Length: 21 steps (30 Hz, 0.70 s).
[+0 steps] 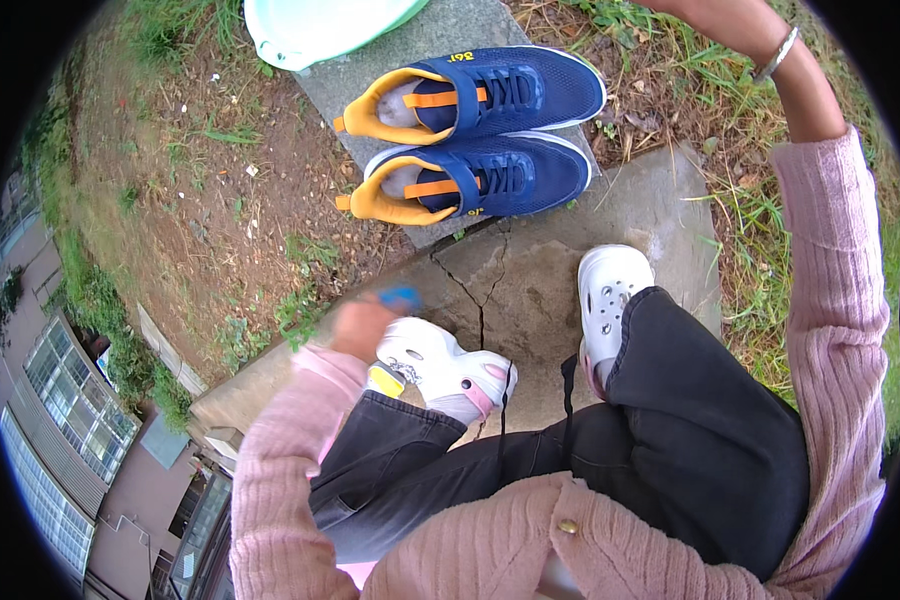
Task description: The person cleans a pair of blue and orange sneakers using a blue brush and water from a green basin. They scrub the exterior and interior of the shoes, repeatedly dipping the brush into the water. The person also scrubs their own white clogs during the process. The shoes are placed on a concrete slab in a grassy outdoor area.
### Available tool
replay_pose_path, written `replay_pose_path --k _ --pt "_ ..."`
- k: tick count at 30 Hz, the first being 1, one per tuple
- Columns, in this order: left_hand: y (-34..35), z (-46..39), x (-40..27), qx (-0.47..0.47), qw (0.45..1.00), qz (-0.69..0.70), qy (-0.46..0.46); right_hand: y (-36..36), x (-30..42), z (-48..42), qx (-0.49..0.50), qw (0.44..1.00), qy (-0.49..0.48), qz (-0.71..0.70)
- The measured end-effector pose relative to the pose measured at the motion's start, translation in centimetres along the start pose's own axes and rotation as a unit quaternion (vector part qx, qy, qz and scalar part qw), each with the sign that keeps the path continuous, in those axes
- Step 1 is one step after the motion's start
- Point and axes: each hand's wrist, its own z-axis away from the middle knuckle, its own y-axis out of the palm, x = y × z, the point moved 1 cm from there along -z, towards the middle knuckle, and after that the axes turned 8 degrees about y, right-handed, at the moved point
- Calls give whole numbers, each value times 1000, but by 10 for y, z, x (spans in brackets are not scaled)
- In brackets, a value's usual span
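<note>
My left hand [360, 328] is motion-blurred beside the white clog [435, 356] on my left foot. Its fingers are closed around a small blue object [399, 299], too blurred to name. A bracelet circles the wrist of my right hand [727, 19], which reaches to the top edge; its fingers are out of frame. Two navy mesh sneakers, a far one [555, 86] and a near one [547, 169], lie side by side on a stone slab [450, 34], toes to the right. Both have orange-yellow linings, orange tabs and white soles.
A pale green plastic basin [326, 34] stands at the top of the slab. Cracked concrete [525, 277] lies under my feet, with another white clog [607, 289] on the right. A yellow-and-white item [386, 381] is partly hidden by my left foot. Soil [187, 180] and grass [757, 330] flank the concrete.
</note>
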Motion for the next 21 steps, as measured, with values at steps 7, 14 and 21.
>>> replay_pose_path --k 7,14,21 --pt "0 18 -36 -181 981 51 52 5 7 -14 6 999 -45 -9" --pt "-23 64 26 -195 980 10 -29 23 8 -21 23 996 -76 -39" --pt "-221 42 153 -492 857 90 -123 -10 2 10 -53 997 -59 -14"
